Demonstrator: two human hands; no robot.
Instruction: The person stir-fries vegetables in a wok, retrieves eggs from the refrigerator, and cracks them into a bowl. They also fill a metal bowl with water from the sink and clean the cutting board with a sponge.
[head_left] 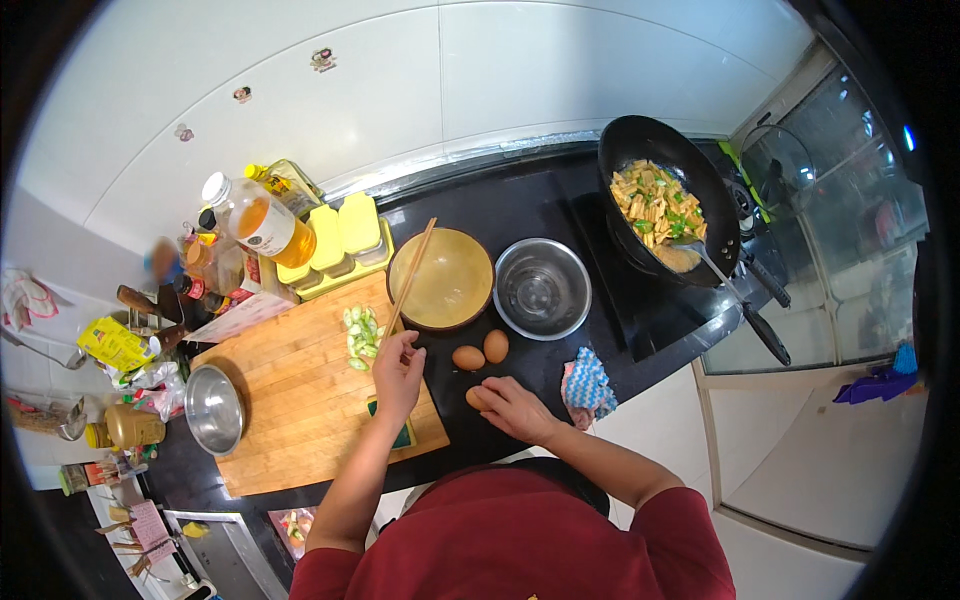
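Note:
A pair of wooden chopsticks (pixel 410 275) slants over the left rim of a yellow-lined bowl (pixel 452 275). Their near end meets the curled fingers of my left hand (pixel 398 372), which is closed around them above the cutting board's right edge. My right hand (pixel 515 408) grips a brown egg (pixel 477 399) low over the black counter; its fingers cover part of the shell. Two more brown eggs, a left one (pixel 467 357) and a right one (pixel 496 346), lie between that hand and the bowls. A steel bowl (pixel 560 325) stands right of the yellow one.
Sliced green vegetable (pixel 360 335) lies on the wooden cutting board (pixel 290 400), with another steel bowl (pixel 213 410) at its left. A wok (pixel 625 140) of cooked food stands back right, its spatula (pixel 728 283) sticking out. A checked cloth (pixel 590 383) rests at the counter edge. An oil bottle (pixel 262 215) stands behind.

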